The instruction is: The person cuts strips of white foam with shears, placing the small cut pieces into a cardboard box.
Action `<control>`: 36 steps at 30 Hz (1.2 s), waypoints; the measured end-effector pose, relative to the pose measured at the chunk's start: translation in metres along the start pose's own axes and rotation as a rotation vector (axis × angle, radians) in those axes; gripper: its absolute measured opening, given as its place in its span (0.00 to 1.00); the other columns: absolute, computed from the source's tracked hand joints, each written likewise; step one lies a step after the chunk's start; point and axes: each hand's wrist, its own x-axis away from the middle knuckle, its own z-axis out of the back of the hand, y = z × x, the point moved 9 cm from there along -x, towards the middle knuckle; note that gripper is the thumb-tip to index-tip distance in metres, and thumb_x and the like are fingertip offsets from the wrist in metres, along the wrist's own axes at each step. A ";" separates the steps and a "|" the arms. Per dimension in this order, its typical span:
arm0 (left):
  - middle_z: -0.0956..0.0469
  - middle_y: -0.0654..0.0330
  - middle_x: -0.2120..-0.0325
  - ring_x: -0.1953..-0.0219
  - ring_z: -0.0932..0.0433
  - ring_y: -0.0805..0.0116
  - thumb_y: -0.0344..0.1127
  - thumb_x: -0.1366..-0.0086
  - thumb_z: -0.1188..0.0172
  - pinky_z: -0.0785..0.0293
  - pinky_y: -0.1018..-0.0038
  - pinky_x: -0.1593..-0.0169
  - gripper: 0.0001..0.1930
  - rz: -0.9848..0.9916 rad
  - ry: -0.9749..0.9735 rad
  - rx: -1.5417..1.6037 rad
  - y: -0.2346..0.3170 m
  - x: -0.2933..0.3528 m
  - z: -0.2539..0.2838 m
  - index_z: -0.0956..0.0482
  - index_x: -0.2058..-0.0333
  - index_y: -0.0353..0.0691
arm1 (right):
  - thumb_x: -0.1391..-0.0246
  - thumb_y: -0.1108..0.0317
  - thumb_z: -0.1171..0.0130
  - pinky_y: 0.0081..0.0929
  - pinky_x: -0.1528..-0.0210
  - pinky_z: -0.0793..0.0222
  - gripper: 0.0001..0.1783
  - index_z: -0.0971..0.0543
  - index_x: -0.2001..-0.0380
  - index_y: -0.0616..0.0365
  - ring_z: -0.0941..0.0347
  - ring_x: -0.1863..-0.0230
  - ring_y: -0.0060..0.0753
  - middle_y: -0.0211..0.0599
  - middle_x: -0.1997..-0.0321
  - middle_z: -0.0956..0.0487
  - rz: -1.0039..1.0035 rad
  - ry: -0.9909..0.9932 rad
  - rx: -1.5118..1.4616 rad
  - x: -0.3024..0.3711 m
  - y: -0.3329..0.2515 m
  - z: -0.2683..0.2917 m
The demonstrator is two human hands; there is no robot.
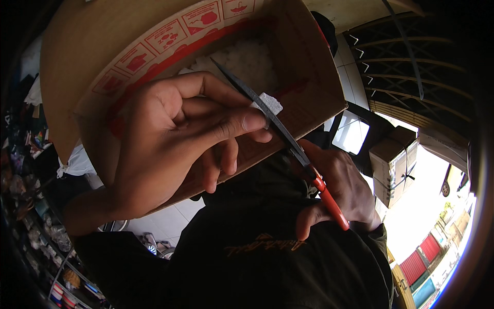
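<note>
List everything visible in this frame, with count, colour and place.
box: 1, brown card with red markings, open, upper left to centre
white pieces: many, white, inside the box
scissors: 1, dark blades, red handles, centre, blades reaching into the box
white chunk: 1, white, at the blades by the left thumb tip
small boxes: a stack, brown, strapped, right
shelves: mixed goods, lower left
dark top: 1, black, lower centre
left hand: 1, on the box's front wall, grip on the chunk
right hand: 1, grip on the scissors' handles
</note>
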 end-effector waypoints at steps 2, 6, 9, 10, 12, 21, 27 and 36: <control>0.21 0.44 0.73 0.85 0.25 0.73 0.27 0.36 0.43 0.31 0.83 0.89 0.08 0.002 -0.014 0.006 0.000 -0.002 0.000 0.31 0.65 0.27 | 0.78 0.34 0.25 0.33 0.75 0.34 0.51 0.27 0.58 0.67 0.24 0.80 0.43 0.38 0.85 0.29 -0.036 0.006 0.036 0.002 -0.001 0.002; 0.21 0.44 0.73 0.85 0.25 0.73 0.27 0.36 0.43 0.31 0.83 0.89 0.08 0.033 0.011 -0.018 0.003 -0.001 0.002 0.31 0.65 0.27 | 0.73 0.37 0.26 0.33 0.76 0.35 0.45 0.26 0.61 0.67 0.25 0.81 0.43 0.37 0.86 0.30 -0.170 0.038 0.072 0.006 0.003 0.006; 0.21 0.43 0.73 0.85 0.24 0.72 0.27 0.37 0.43 0.31 0.82 0.89 0.08 0.045 0.023 -0.037 0.002 0.000 0.004 0.31 0.66 0.27 | 0.70 0.39 0.26 0.32 0.77 0.37 0.40 0.24 0.66 0.66 0.27 0.83 0.42 0.36 0.87 0.31 -0.161 0.064 0.069 0.006 0.003 0.007; 0.21 0.43 0.73 0.84 0.24 0.71 0.27 0.37 0.43 0.31 0.82 0.89 0.08 0.048 0.025 -0.041 0.002 0.000 0.005 0.31 0.66 0.27 | 0.70 0.39 0.26 0.32 0.77 0.37 0.39 0.24 0.68 0.66 0.29 0.84 0.41 0.36 0.88 0.31 -0.162 0.060 0.078 0.006 0.004 0.007; 0.21 0.44 0.73 0.84 0.23 0.71 0.26 0.37 0.42 0.30 0.82 0.88 0.08 0.063 0.026 -0.046 0.002 0.001 0.005 0.31 0.66 0.27 | 0.70 0.39 0.26 0.31 0.78 0.39 0.37 0.24 0.70 0.65 0.31 0.86 0.40 0.36 0.88 0.32 -0.167 0.056 0.095 0.008 0.006 0.007; 0.20 0.45 0.63 0.73 0.18 0.68 0.26 0.37 0.44 0.22 0.80 0.79 0.09 -0.068 0.074 -0.353 0.015 0.011 0.032 0.24 0.61 0.26 | 0.77 0.35 0.25 0.31 0.79 0.43 0.44 0.25 0.69 0.66 0.33 0.84 0.33 0.35 0.86 0.33 -0.145 0.012 -0.259 0.010 0.020 -0.002; 0.18 0.51 0.62 0.73 0.20 0.74 0.30 0.36 0.42 0.28 0.85 0.79 0.12 -0.254 0.269 -0.772 0.042 0.007 0.077 0.22 0.55 0.31 | 0.81 0.30 0.28 0.31 0.77 0.41 0.50 0.26 0.67 0.68 0.32 0.82 0.33 0.37 0.84 0.31 -0.080 0.071 -0.352 0.021 0.029 -0.002; 0.18 0.56 0.68 0.77 0.26 0.81 0.38 0.36 0.41 0.34 0.85 0.81 0.13 -0.499 0.555 -0.889 0.123 0.010 0.143 0.19 0.60 0.35 | 0.80 0.30 0.29 0.32 0.77 0.40 0.51 0.27 0.66 0.68 0.31 0.81 0.35 0.38 0.84 0.31 -0.201 0.125 -0.294 0.028 0.032 -0.001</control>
